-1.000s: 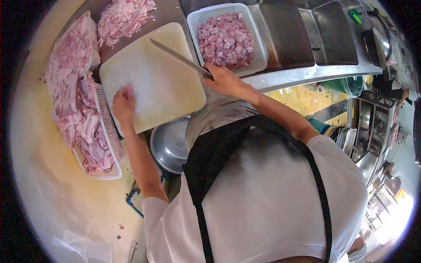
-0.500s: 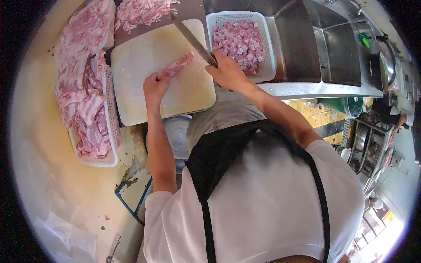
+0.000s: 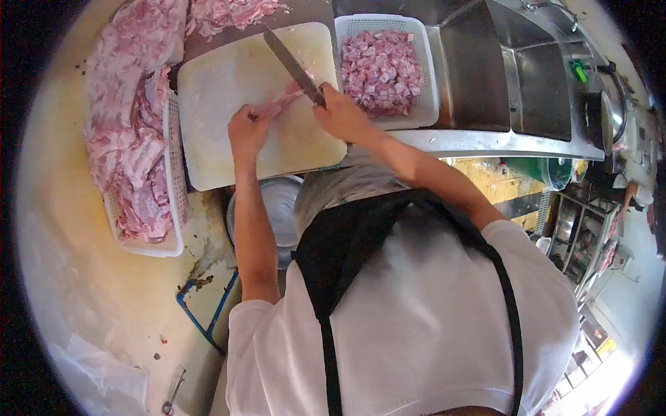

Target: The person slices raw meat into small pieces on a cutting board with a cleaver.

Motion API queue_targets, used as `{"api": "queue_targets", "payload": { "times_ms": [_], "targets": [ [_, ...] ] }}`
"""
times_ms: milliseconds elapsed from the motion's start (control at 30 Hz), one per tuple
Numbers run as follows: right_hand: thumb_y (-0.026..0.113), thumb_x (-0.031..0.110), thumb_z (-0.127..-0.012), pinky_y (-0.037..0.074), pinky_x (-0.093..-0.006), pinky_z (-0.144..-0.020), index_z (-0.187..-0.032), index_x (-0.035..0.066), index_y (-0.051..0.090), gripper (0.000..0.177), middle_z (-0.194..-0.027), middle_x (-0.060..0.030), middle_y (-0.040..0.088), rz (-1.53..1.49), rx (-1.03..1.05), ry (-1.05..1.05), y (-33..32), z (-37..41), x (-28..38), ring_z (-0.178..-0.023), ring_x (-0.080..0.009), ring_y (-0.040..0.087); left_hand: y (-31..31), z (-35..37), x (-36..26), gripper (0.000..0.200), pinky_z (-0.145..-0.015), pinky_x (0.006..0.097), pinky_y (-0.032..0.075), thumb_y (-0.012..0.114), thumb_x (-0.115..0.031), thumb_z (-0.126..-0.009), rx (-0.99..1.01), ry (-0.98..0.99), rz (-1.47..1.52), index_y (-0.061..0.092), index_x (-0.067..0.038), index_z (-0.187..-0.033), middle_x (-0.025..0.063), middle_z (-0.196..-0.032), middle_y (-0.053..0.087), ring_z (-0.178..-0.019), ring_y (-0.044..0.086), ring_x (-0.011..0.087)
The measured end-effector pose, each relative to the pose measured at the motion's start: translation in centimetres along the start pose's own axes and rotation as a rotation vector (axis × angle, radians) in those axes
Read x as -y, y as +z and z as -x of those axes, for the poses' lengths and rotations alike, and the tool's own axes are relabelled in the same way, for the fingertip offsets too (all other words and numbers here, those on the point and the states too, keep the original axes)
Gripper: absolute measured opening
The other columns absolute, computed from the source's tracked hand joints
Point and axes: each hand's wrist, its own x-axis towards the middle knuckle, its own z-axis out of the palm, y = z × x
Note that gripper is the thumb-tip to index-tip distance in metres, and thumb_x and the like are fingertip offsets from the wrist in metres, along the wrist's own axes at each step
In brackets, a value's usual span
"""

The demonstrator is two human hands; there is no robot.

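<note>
A strip of raw meat (image 3: 283,102) lies across the pale cutting board (image 3: 222,156). My left hand (image 3: 248,132) is closed on its near left end, fingers curled. My right hand (image 3: 343,114) is wrapped round the handle of a long knife (image 3: 288,61), whose blade points to the upper left. The blade's lower part overlaps the right end of the strip in this view. Right beside the board, near my right hand, a white basket (image 3: 432,87) holds many small cubes of pink meat (image 3: 381,69).
Left of the board, large slabs of meat (image 3: 128,114) overhang a white perforated basket (image 3: 182,208). Meat trimmings (image 3: 225,15) are heaped behind the board. Steel sinks (image 3: 472,76) extend to the right. A round metal bowl (image 3: 281,208) is below the board's front edge.
My right hand has moved left with the knife, bringing the blade from beside the strip's right end to over it. My left hand keeps hold of the strip.
</note>
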Motion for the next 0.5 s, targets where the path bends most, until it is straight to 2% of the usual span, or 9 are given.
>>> {"api": "queue_targets", "payload": {
  "times_ms": [133,200,233,300,367,400,433,500],
  "targets": [
    [0.055,0.015,-0.088,0.050,-0.0578,-0.070,-0.113,-0.005,0.043,0.034,-0.081,-0.0301,0.062,0.091,-0.024,-0.075,-3.7,-0.1,2.5,-0.076,-0.0524,0.062,-0.8,1.4,0.5,0.031,-0.067,0.0363,0.050,0.071,-0.030,-0.075,0.007,-0.078,0.081,0.067,0.001,-0.079,0.0135,-0.075,0.069,-0.069,0.065,0.0253],
    [0.057,0.016,-0.087,0.050,-0.0575,-0.069,-0.113,-0.005,0.043,0.036,-0.081,-0.0302,0.062,-0.035,-0.149,-0.166,-4.5,0.0,4.4,-0.075,-0.0519,0.062,-0.7,1.7,0.8,0.031,-0.066,0.0356,0.050,0.071,-0.029,-0.076,-0.012,-0.043,0.090,0.067,0.001,-0.079,0.0130,-0.073,0.068,-0.068,0.064,0.0236],
    [0.057,0.016,-0.087,0.050,-0.0575,-0.069,-0.113,-0.005,0.043,0.036,-0.081,-0.0302,0.062,-0.037,-0.139,-0.165,-4.3,0.4,5.5,-0.075,-0.0519,0.062,-0.8,1.9,0.9,0.030,-0.065,0.0350,0.049,0.071,-0.028,-0.076,-0.029,0.000,0.093,0.067,0.002,-0.079,0.0124,-0.072,0.068,-0.067,0.063,0.0218],
    [0.060,0.016,-0.088,0.049,-0.0510,-0.071,-0.123,-0.003,0.046,0.043,-0.077,-0.0281,0.062,-0.197,-0.093,-0.042,-3.4,1.0,7.5,-0.077,-0.0462,0.064,-1.3,2.0,0.2,0.029,-0.064,0.0341,0.048,0.071,-0.027,-0.077,0.013,-0.042,0.105,0.067,0.002,-0.079,0.0115,-0.070,0.067,-0.066,0.062,0.0197],
    [0.060,0.017,-0.088,0.049,-0.0510,-0.070,-0.122,-0.003,0.046,0.042,-0.077,-0.0277,0.062,-0.143,-0.022,-0.110,2.7,1.0,2.5,-0.076,-0.0465,0.064,-1.3,2.1,0.1,0.029,-0.063,0.0333,0.048,0.070,-0.026,-0.077,0.056,-0.078,0.122,0.068,0.003,-0.079,0.0106,-0.069,0.066,-0.064,0.060,0.0176],
    [0.061,0.018,-0.088,0.049,-0.0511,-0.069,-0.120,-0.003,0.046,0.041,-0.077,-0.0273,0.062,-0.089,0.045,-0.179,4.7,0.8,0.6,-0.075,-0.0468,0.064,-1.2,2.2,0.3,0.028,-0.062,0.0331,0.047,0.069,-0.026,-0.078,0.032,-0.003,0.168,0.068,0.002,-0.080,0.0105,-0.067,0.065,-0.063,0.059,0.0163],
    [0.061,0.018,-0.088,0.049,-0.0511,-0.069,-0.120,-0.003,0.046,0.041,-0.077,-0.0273,0.062,-0.090,0.045,-0.179,4.1,0.4,0.3,-0.075,-0.0468,0.064,-1.2,2.2,0.5,0.027,-0.062,0.0329,0.047,0.068,-0.026,-0.078,0.007,0.073,0.213,0.069,0.001,-0.080,0.0104,-0.066,0.064,-0.062,0.058,0.0150],
    [0.060,0.018,-0.089,0.048,-0.0514,-0.066,-0.120,-0.003,0.046,0.040,-0.075,-0.0264,0.062,0.011,-0.010,-0.165,1.9,0.0,0.3,-0.072,-0.0474,0.063,-1.7,2.2,1.0,0.025,-0.062,0.0334,0.047,0.067,-0.025,-0.079,0.035,0.039,0.132,0.069,0.000,-0.081,0.0111,-0.066,0.064,-0.062,0.058,0.0154]
  ]
}}
